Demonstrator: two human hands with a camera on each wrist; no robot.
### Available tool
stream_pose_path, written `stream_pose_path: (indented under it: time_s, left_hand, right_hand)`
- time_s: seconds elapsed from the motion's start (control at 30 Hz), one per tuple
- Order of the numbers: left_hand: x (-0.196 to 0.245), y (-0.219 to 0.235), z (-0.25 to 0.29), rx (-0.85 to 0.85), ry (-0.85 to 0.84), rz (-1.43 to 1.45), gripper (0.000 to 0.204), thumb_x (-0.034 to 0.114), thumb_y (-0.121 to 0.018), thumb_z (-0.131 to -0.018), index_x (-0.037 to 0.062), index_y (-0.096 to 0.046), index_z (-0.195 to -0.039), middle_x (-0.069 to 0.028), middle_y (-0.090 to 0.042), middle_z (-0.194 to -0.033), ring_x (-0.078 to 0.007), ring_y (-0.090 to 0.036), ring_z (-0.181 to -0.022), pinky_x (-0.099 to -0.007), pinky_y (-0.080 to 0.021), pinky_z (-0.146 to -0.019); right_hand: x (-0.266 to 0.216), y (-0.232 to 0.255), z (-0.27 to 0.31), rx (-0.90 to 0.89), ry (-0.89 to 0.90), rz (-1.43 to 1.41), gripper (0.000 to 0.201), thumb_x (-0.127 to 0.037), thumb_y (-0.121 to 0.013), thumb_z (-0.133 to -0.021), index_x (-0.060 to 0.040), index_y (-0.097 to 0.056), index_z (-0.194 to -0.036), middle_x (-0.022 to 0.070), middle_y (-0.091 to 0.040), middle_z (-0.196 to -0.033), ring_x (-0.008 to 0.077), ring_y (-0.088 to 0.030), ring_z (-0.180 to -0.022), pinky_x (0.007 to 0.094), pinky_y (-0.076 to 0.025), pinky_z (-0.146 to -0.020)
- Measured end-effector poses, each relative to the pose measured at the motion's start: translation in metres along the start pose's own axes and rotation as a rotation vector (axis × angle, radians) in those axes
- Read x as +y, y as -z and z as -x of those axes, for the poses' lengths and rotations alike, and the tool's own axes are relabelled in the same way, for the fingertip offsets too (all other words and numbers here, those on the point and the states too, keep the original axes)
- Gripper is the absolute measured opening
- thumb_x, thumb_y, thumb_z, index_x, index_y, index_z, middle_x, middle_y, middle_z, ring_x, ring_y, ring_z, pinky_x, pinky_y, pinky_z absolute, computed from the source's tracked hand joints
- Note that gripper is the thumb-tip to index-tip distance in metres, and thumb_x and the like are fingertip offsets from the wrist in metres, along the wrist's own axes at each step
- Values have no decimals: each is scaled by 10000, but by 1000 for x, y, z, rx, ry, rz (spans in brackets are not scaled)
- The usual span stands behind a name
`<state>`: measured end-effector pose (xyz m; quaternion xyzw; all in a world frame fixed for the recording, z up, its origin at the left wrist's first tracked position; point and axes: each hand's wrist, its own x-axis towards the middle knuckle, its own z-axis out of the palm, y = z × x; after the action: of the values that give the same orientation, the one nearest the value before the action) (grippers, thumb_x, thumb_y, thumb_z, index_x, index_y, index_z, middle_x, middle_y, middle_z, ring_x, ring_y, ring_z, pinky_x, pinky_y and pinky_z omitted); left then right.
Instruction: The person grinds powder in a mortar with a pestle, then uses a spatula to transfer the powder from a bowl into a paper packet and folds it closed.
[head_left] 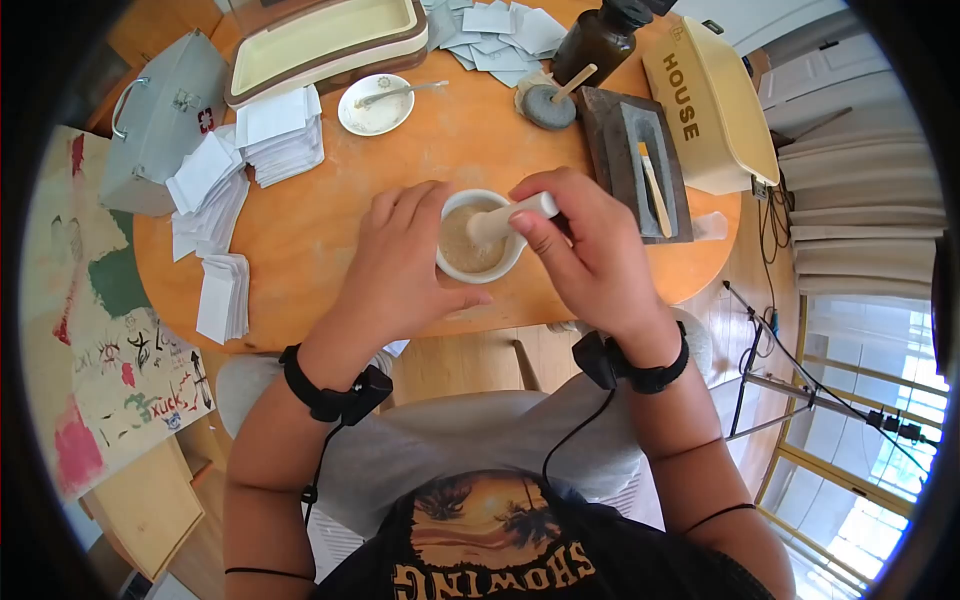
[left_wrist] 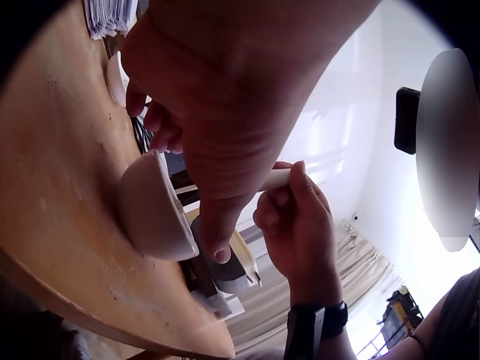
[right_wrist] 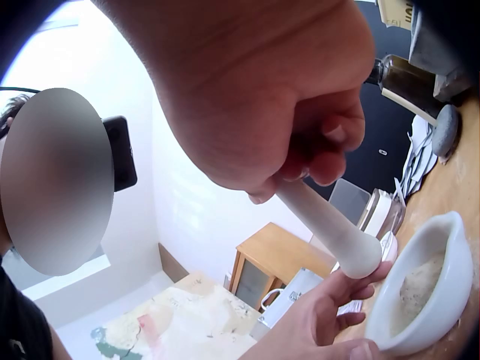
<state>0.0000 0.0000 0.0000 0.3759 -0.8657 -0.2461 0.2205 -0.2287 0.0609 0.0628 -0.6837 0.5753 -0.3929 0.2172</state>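
Note:
A white mortar (head_left: 474, 277) (left_wrist: 154, 210) (right_wrist: 456, 296) stands near the table's front edge, greyish-beige material (head_left: 460, 235) (right_wrist: 421, 289) inside. Around its left side my left hand (head_left: 400, 260) (left_wrist: 210, 127) (right_wrist: 319, 319) is wrapped, fingers at the far side and thumb at the near rim. From the right, my right hand (head_left: 600, 250) (left_wrist: 300, 240) (right_wrist: 255, 90) grips the handle of a white pestle (head_left: 505, 225) (left_wrist: 276, 179) (right_wrist: 330, 232). In the right wrist view the pestle's rounded end hangs above the bowl, apart from the material.
Paper stacks (head_left: 280, 135) and a metal case (head_left: 165, 120) lie left. Behind are a small dish (head_left: 380, 120) with a spoon, a tray (head_left: 330, 45) and a dark jar (head_left: 597, 42). A round stone (head_left: 548, 108), dark slab (head_left: 610, 130) with brush, and cream box (head_left: 715, 110) stand right.

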Motion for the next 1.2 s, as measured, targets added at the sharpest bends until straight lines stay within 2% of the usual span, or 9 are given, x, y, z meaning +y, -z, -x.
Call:
stream_pose_path:
  time_s: [0.1,0.3,0.73,0.8,0.93,1.0,1.13,1.2]
  left_hand:
    - [-2,-7,-2,-50,4,-32,1106,396,-1060,-668,-12,-542,-1556,-184,-610,-1548,-417,-511,-1460,-531,-414,-1242]
    - [-4,-9,-5,-79,35,-13,1091,415,-1051,-685,-10,-548,-1554,-184,-607,-1551,-407,-503,-1467,-522,-409,-1248]
    - [-7,-14,-8,-33,-3,13,1043,387,-1046,-686,-9,-561,-1520,-181,-625,-1497,-395,-515,-1442,-509,-417,-1235]
    - [-8,-15,-7,-35,7,20,1031,383,-1042,-690,-8,-563,-1515,-184,-625,-1489,-398,-513,-1440,-509,-416,-1235]
    - [-7,-15,-8,-34,-1,20,1004,371,-1030,-706,-13,-557,-1503,-196,-621,-1482,-406,-512,-1436,-510,-423,-1229]
    - [-8,-15,-9,-32,-1,16,1002,370,-1028,-709,-17,-554,-1502,-200,-621,-1480,-409,-513,-1435,-510,-427,-1228]
    - [-9,-18,-8,-15,-16,25,1004,368,-1027,-710,-25,-549,-1500,-208,-621,-1471,-417,-516,-1425,-505,-439,-1228]
    - [-9,-18,-8,-12,-17,24,1003,368,-1027,-710,-27,-548,-1498,-209,-621,-1469,-419,-518,-1422,-502,-441,-1228]
  right_hand:
    - [7,-10,2,-52,75,84,220,-215,-795,-1049,-58,-715,-1181,176,-731,-1000,409,-742,-852,472,-581,-713]
    - [23,-26,7,-100,76,200,215,-224,-801,-1038,-83,-711,-1174,151,-747,-1025,408,-745,-860,482,-586,-721]
    - [18,-17,11,-113,42,193,212,-228,-793,-1046,-85,-711,-1179,146,-752,-1035,387,-747,-844,469,-584,-711]
    - [18,-19,11,-92,68,136,236,-140,-813,-1033,-64,-721,-1237,158,-718,-976,337,-711,-760,423,-554,-684]
    - [18,-23,10,-118,58,177,233,-147,-813,-1036,-64,-716,-1231,169,-725,-982,355,-717,-772,430,-559,-687]
    - [11,-22,9,-119,23,144,204,-220,-769,-1057,-86,-689,-1189,150,-752,-1028,402,-747,-877,487,-587,-732]
    - [9,-28,8,-145,-8,230,206,-227,-766,-1055,-87,-676,-1177,150,-755,-1021,405,-748,-894,493,-588,-737]
    - [7,-27,7,-106,57,201,209,-226,-768,-1049,-88,-669,-1169,149,-758,-1008,403,-750,-900,495,-589,-737]
